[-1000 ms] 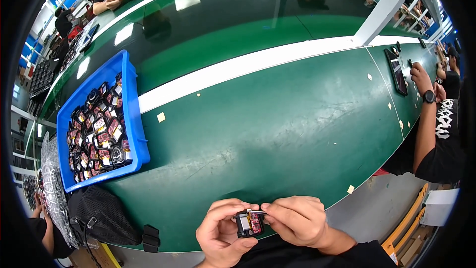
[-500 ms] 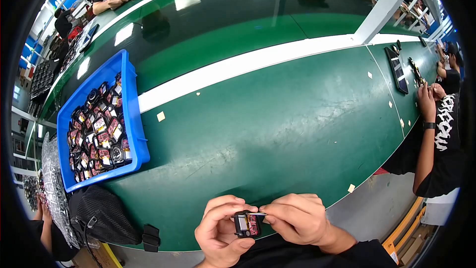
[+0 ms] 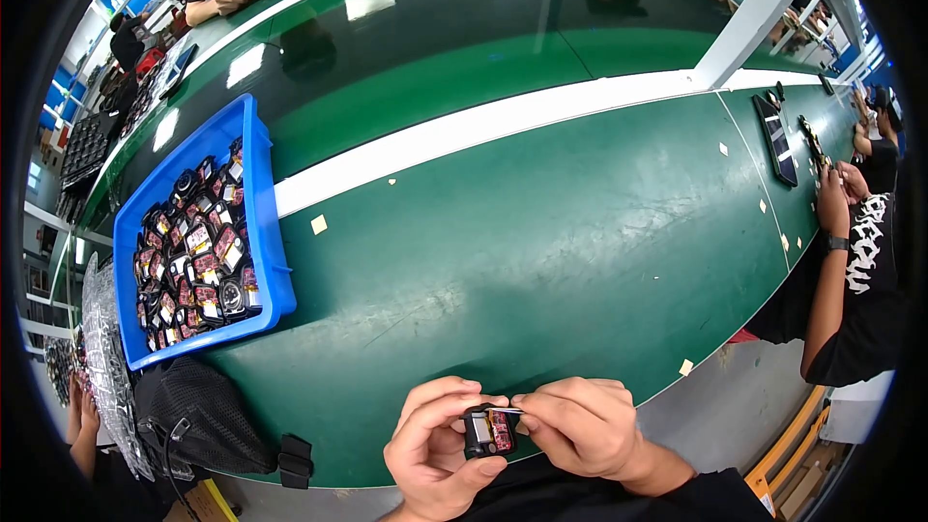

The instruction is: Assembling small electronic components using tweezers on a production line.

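At the near edge of the table, my left hand (image 3: 437, 449) is closed around a small black electronic housing (image 3: 477, 449). Its open side faces up, showing a red circuit board (image 3: 501, 433) beside a silver-grey block (image 3: 480, 427). From the right, my right hand (image 3: 583, 428) pinches a thin pale strip-like piece (image 3: 506, 411), which reaches over the housing's upper edge. Fingers hide most of that piece, so its kind is unclear. A small cream-coloured bit (image 3: 523, 429) shows just under the right fingertips.
A blue bin (image 3: 275, 261) full of similar housings stands at the left on the green table (image 3: 464, 232). Near it lies a black mesh bag (image 3: 198, 416). Small cream squares (image 3: 319, 224) are scattered about. At the right, a co-worker's hands (image 3: 843, 182) work near a dark tablet-like device (image 3: 776, 140).
The housing and the fingers of my left hand have shifted slightly right, and the housing is turned a little. My right hand stays nearly in place, still pinching. The whole view has moved slightly.
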The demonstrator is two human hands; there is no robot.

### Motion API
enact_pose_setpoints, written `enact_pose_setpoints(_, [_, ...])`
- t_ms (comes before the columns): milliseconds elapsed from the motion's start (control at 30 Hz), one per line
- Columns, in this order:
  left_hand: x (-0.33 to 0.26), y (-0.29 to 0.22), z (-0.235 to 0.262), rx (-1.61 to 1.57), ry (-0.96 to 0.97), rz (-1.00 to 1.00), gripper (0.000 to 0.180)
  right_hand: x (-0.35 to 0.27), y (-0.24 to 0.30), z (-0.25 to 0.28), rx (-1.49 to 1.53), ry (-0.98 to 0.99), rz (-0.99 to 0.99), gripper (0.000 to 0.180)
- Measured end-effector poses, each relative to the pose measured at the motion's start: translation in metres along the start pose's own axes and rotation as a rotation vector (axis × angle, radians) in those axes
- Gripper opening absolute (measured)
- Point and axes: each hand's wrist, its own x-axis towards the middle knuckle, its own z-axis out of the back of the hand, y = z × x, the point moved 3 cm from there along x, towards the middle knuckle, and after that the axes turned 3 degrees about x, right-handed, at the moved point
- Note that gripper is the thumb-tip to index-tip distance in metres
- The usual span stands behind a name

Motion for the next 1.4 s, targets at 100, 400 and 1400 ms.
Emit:
enact_pose_setpoints(100, [0.0002, -0.0005, -0.0004, -0.049, -0.032, 0.021, 0.066, -0.0021, 0.0011, -0.0019, -0.048, -0.008, 0.038, 0.027])
enact_pose_setpoints(400, [-0.0007, -0.0016, 0.0034, 0.023, -0.056, 0.062, 0.068, -0.0058, 0.0014, -0.0033, -0.092, -0.063, 0.067, 0.026])
enact_pose_setpoints(1400, [0.0026, 0.001, 0.0069, 0.009, -0.059, -0.02, 0.065, -0.0036, 0.0011, -0.0029, -0.046, -0.045, 0.037, 0.027])
